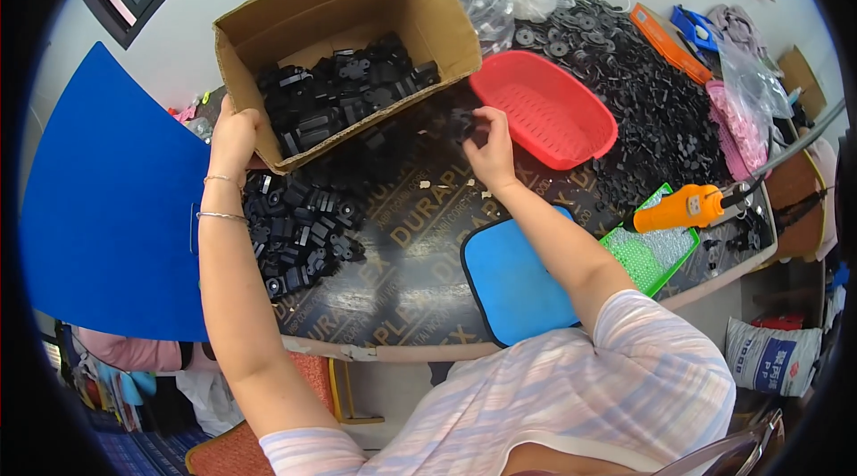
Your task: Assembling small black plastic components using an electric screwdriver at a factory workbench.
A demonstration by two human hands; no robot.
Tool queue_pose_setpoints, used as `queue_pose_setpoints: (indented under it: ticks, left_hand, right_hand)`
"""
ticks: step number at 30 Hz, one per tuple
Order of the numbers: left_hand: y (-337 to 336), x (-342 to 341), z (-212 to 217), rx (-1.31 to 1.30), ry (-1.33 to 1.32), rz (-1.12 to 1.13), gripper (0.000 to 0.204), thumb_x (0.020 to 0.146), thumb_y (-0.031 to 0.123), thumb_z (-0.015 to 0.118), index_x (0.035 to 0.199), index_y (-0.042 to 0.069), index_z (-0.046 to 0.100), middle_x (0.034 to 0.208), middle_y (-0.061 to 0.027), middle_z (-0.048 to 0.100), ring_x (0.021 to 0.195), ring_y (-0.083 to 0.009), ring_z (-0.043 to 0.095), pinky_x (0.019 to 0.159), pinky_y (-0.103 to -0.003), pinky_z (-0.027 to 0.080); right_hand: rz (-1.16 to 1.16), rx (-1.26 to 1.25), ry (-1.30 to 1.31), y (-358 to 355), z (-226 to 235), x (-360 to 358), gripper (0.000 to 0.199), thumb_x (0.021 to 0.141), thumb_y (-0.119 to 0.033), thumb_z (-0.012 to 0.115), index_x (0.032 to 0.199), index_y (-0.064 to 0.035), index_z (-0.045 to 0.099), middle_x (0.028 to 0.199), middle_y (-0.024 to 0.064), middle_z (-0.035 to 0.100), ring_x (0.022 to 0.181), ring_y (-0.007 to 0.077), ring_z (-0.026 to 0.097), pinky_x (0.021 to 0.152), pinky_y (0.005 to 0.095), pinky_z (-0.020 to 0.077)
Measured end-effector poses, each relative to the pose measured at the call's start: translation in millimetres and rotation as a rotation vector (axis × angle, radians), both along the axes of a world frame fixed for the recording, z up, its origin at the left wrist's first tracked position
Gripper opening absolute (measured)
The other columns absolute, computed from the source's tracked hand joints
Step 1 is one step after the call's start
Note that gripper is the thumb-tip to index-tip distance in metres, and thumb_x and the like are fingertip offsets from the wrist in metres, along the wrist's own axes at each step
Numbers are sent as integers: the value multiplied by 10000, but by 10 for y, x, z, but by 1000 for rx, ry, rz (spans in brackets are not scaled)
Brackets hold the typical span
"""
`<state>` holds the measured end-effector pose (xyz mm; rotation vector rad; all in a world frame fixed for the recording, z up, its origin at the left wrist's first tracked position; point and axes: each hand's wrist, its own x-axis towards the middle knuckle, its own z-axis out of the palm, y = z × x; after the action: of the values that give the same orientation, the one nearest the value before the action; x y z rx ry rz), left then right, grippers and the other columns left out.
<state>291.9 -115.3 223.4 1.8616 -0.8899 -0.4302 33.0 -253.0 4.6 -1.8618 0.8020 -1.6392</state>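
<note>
A small assembly workshop: heaps of black plastic parts (pixel 661 110) cover the workbench (pixel 428 235).

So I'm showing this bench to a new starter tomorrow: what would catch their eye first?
Probably the tilted cardboard box at the top, spilling small black plastic parts onto the dark table, with the left hand gripping its lower corner. Next, the bright red perforated basket just right of the right hand, which pinches one black part. A big blue board fills the left side.
</note>
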Motion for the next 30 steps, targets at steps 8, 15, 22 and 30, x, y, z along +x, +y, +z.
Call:
queue_pose_setpoints:
  ticks: [8,15,22,30]
  left_hand:
    - [22,-120,18,18,17,2,459,734,88,430,1193,89,434,935,-143,550,737,-289,606,479,-437,548]
    - [42,-127,13,16,-8,0,447,738,93,427,1184,90,434,915,-143,551,730,-297,606,472,-454,546]
    - [33,-96,-17,27,-27,8,456,734,87,432,1190,90,433,919,-156,556,735,-308,611,477,-450,549]
    - [56,-171,11,20,-26,9,465,743,90,430,1208,89,429,927,-157,558,736,-313,614,482,-439,553]
  right_hand:
    - [74,-403,-100,316,499,-219,536,595,154,592,1077,-41,463,1018,147,519,946,310,537,815,359,456]
    - [58,-517,-106,455,769,-356,555,602,151,605,1100,-37,452,1002,138,527,952,297,540,829,355,450]
    - [500,149,-431,677,1003,-332,587,704,-39,761,1174,-29,409,1002,51,531,932,131,531,822,278,454]
    - [497,25,-556,721,1103,-247,596,700,-28,767,1161,-38,390,1041,71,538,927,139,562,832,291,470]
